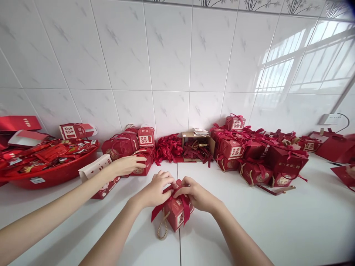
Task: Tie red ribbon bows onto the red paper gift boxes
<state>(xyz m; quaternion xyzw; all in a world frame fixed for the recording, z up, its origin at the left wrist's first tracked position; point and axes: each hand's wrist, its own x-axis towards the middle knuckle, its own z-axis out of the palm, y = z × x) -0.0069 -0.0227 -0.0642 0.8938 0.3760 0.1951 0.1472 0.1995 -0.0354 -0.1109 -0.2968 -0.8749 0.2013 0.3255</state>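
A small red gift box (177, 216) with a rope handle stands on the white counter (277, 221) right in front of me. A dark red ribbon (186, 210) runs over its top and down its sides. My left hand (155, 191) and my right hand (197, 195) meet on top of the box, fingers pinched closed on the ribbon. Another person's arm reaches in from the lower left; that hand (128, 164) rests on a red box (142, 166) near the wall.
A red basin (52, 176) full of red packets sits at the left. Loose ribbons (168, 147) and a cardboard box (197, 147) lie against the tiled wall. Several finished red gift boxes (255, 157) are piled at the right. A flat unfolded box (98, 173) lies beside the basin.
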